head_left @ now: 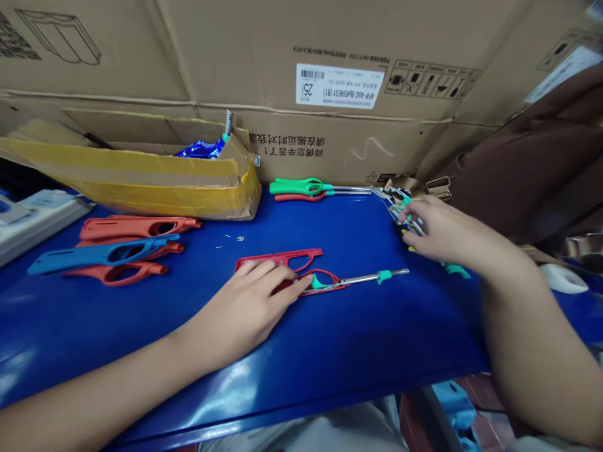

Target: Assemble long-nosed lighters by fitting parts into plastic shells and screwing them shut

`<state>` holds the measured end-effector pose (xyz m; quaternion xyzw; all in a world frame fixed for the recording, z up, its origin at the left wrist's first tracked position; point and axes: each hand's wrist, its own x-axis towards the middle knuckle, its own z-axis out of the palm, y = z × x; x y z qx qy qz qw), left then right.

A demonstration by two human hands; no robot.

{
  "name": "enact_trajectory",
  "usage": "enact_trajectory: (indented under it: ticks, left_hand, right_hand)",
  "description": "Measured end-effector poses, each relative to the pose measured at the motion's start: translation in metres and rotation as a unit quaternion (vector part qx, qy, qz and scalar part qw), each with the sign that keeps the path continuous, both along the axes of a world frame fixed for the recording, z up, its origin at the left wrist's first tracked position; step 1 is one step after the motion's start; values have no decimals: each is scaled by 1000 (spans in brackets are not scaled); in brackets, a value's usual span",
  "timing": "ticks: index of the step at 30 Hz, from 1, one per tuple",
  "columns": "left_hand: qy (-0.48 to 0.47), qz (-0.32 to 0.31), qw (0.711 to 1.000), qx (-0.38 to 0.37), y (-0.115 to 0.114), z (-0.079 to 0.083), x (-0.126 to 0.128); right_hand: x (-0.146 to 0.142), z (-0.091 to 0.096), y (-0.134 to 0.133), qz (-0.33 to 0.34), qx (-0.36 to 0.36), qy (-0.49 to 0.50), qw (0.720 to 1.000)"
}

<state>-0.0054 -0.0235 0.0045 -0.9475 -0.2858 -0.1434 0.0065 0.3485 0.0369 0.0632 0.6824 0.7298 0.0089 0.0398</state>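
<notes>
My left hand (254, 296) lies on a red lighter-handle shell (282, 258) on the blue table (330, 351), its fingers pressing the part down. From that shell a metal tube with a green collar (377, 277) sticks out to the right. My right hand (433, 229) reaches into a small pile of metal-and-green inner parts (398, 201) at the far right, fingers closed around some of them.
A finished green lighter and a red one (306, 188) lie at the back. Empty red and blue handle shells (117, 254) sit at the left. A yellow-taped cardboard box (141, 182) stands behind them, and large cartons (330, 94) wall off the back.
</notes>
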Motion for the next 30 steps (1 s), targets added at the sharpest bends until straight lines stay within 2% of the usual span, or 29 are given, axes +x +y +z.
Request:
enact_trajectory:
  ticks: [4,8,11,14,18,20,22,24,26,28,30]
  left_hand:
    - [-18,2,1000,-3,2,-1,1]
    - [-38,-5,999,-6,3,-3,0]
    - [-41,-6,999,-8,4,-3,0]
    - [-41,-5,999,-14,4,-1,-1]
    - [-50,-4,998,-22,2,0,0]
    - [-59,-3,998,-27,2,0,1]
    - [-68,0,997,-38,2,0,1]
    - [-75,2,996,-55,3,-1,1]
    - [-85,2,994,-69,3,-1,1]
    - [-112,2,990,-86,3,-1,1]
    - [-164,8,980,-114,0,1,2]
  right_hand:
    - [24,5,4,-35,-97,-26,994]
    - [18,2,3,-57,-161,-35,985]
    - [9,5,1,-83,-171,-53,980]
    - [5,10,-2,-109,-138,-70,982]
    - [0,13,-5,-146,-38,-88,985]
    - [-6,11,-7,-139,25,-82,987]
    - [-17,5,-10,-75,117,-42,989]
    - [-30,-4,-15,62,184,28,981]
    - [-46,-13,-21,229,200,93,948]
    - [-62,-22,-28,360,187,111,907]
    - [-76,-29,-36,436,192,124,870]
